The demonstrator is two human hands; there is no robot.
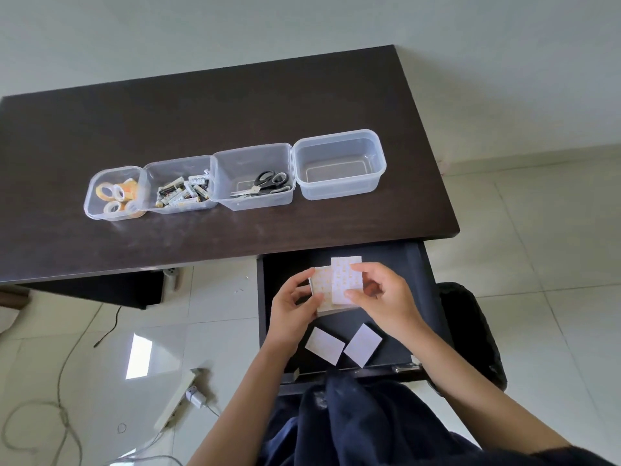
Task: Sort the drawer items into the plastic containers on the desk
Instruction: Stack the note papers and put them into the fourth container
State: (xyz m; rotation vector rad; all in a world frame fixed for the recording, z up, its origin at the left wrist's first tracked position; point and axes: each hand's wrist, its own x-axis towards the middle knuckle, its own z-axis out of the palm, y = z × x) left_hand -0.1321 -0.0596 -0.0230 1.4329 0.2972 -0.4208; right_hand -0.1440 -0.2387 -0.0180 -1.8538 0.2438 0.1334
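Over the open dark drawer (416,297), my left hand (290,306) holds a small stack of white cards with orange print (323,290) by its left edge. My right hand (383,297) pinches another such card (346,277) against the stack. Two more white cards (324,345) (363,344) lie face down on the drawer floor. On the desk stand a row of clear plastic containers: one with tape rolls (112,193), one with batteries (181,188), one with scissors (255,178), and an empty one (339,164) at the right.
The dark wooden desk (201,112) fills the upper view. A black chair back (470,331) stands right of the drawer. On the tiled floor at the left lie a power strip (181,398) and loose cables (67,381).
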